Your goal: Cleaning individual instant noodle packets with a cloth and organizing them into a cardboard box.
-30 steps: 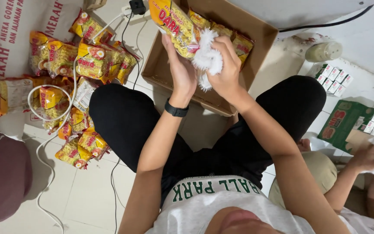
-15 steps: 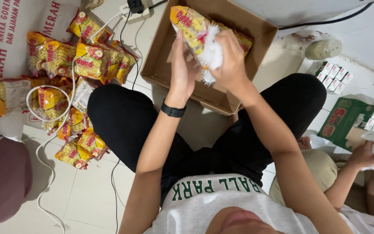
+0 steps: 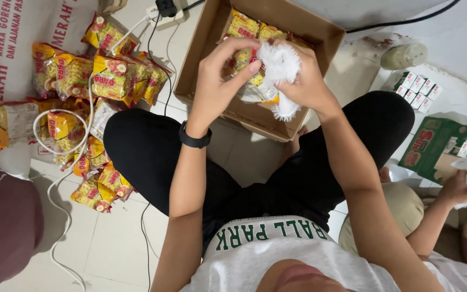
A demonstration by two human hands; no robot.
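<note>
L hand [image 3: 220, 81] pinched a noodle packet [image 3: 247, 57] over the box [image 3: 201, 59]; R hand [image 3: 304, 81] clutched white cloth [image 3: 279, 65]. Few packets boxed; floor pile [image 3: 104, 81] at left remained.

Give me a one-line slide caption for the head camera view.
Seated person's left hand and right hand hold a white cloth against a yellow packet over a cardboard box.

wrist: black watch band [image 3: 194, 139] | top: grey shirt [image 3: 277, 254], green lettering | legs: black trousers [image 3: 147, 146] | arms: bare
</note>
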